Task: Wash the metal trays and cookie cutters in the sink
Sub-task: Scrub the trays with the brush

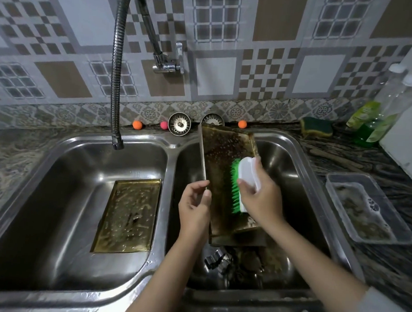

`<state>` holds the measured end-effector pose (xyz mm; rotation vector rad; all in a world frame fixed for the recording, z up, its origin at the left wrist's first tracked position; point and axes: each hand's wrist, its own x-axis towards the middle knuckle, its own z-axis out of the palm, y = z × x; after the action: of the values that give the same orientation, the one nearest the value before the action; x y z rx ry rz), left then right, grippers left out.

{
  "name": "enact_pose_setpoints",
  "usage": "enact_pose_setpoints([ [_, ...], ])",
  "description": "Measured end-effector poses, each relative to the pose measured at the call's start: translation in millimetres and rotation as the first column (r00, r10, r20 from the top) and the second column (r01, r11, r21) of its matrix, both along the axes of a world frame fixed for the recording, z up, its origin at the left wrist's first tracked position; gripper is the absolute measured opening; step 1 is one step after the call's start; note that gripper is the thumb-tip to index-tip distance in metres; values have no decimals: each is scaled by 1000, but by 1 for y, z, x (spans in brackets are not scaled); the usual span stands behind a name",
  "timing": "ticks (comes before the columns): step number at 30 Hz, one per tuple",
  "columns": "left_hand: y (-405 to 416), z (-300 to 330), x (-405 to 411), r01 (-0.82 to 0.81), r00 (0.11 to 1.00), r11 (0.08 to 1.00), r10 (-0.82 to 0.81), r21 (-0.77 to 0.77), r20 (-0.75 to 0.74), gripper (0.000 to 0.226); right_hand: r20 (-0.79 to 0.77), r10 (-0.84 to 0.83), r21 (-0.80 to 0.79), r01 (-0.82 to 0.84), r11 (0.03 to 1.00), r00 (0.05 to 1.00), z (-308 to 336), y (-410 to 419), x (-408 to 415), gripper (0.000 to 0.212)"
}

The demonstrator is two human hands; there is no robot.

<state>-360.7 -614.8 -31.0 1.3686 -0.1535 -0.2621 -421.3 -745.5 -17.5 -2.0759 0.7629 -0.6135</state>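
Left hand (194,200) pinching left rim of dirty tray (226,161), tilted up over right sink basin (292,174). Right hand (260,197) grip clamped on white brush (246,179), green bristles on tray face at 3 o'clock of left hand. Second tray (128,216) flat in left basin (62,196), under faucet (117,79). Cookie cutters (218,261) on right basin floor at 6 o'clock of held tray. Soapy container (367,209) on desk (390,165) at 3 o'clock

Left hand (194,200) pinches rim of stained tray (223,161), tilted over right basin (292,165). Right hand (260,194) grips scrub brush (243,184), green bristles on tray. Second tray (129,215) flat in left basin, 9 o'clock. Cookie cutters (218,261) at 6 o'clock.
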Motion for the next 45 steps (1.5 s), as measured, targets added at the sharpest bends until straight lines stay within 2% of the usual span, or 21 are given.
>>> enact_pose_setpoints([
  [2,-5,2,-2,-20,1000,1000,20,-3,17,25,75,10,37,-13,999,997,3,21,0,73],
  [5,-7,2,4,-72,997,997,72,-7,13,29,198,167,-8,-169,986,966,-3,54,-15,73],
  [7,-3,1,6,-62,998,998,63,-21,23,30,154,105,-43,-99,994,982,-9,27,-14,72],
  [9,0,1,4,-41,998,999,42,-13,42,28,78,-57,20,56,998,995,-13,-3,-7,71],
  [11,-2,2,2,-33,997,999,33,8,73,25,93,-101,36,98,995,991,-9,5,-5,72],
  [14,-5,4,4,-51,993,998,48,31,107,30,216,103,-39,-97,995,971,-8,55,-16,72],
  [16,-1,1,6,-64,992,996,57,56,108,32,210,148,-57,-139,989,966,-10,48,-21,72],
  [20,14,1,6,-41,989,994,25,104,147,31,52,-49,10,48,999,997,-1,-26,-3,71],
  [22,16,4,-1,28,979,988,-58,151,196,30,61,-95,-13,96,995,994,13,-46,9,70],
  [24,12,6,-6,39,974,987,-73,159,213,31,86,-86,-19,88,996,993,21,-45,15,70],
  [26,8,8,-2,11,978,991,-38,135,204,32,79,-34,4,34,999,996,13,-29,7,73],
  [29,10,11,16,-73,980,992,52,107,192,33,56,133,-10,-133,991,990,-17,7,-25,76],
  [32,15,10,24,-104,979,986,78,133,188,31,149,228,157,-251,955,962,-20,8,-44,80],
  [34,15,8,23,-101,984,985,77,143,159,28,218,185,242,-237,941,958,-7,-8,-44,81],
  [36,15,6,24,-114,988,983,96,142,124,24,251,151,227,-210,951,956,9,-28,-46,76],
  [39,19,5,30,-142,988,980,132,137,84,25,152,175,63,-186,981,973,22,-50,-55,70],
  [41,24,4,35,-154,988,981,149,118,51,28,46,161,14,-161,987,986,20,-59,-61,64],
  [43,26,4,39,-142,989,985,146,101,-29,29,-34,146,41,-144,989,989,13,-62,-64,54],
  [45,25,3,41,-120,987,988,129,94,-100,31,-19,164,124,-160,979,986,8,-57,-65,50],
])
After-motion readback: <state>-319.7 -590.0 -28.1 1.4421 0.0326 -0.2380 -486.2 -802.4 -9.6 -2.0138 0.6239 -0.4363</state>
